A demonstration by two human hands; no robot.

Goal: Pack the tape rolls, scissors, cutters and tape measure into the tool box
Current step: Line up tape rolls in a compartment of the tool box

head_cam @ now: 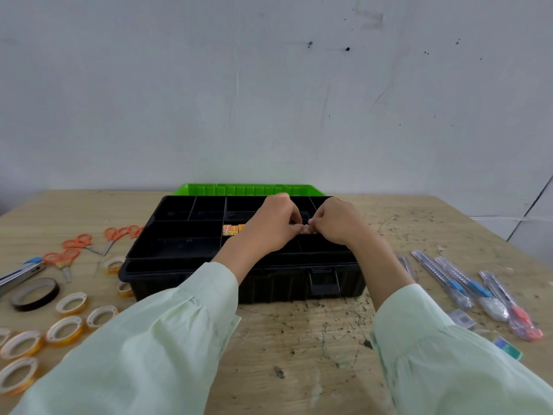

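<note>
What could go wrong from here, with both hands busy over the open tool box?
1. The left sleeve lies right beside the tape rolls near the front edge of the table. Pulling that arm back could sweep some off.
2. The left hand and right hand curl over something small and hidden in the tool box. It might drop into the wrong compartment.
3. The wrapped cutters sit near the right sleeve and could get dragged.
</note>
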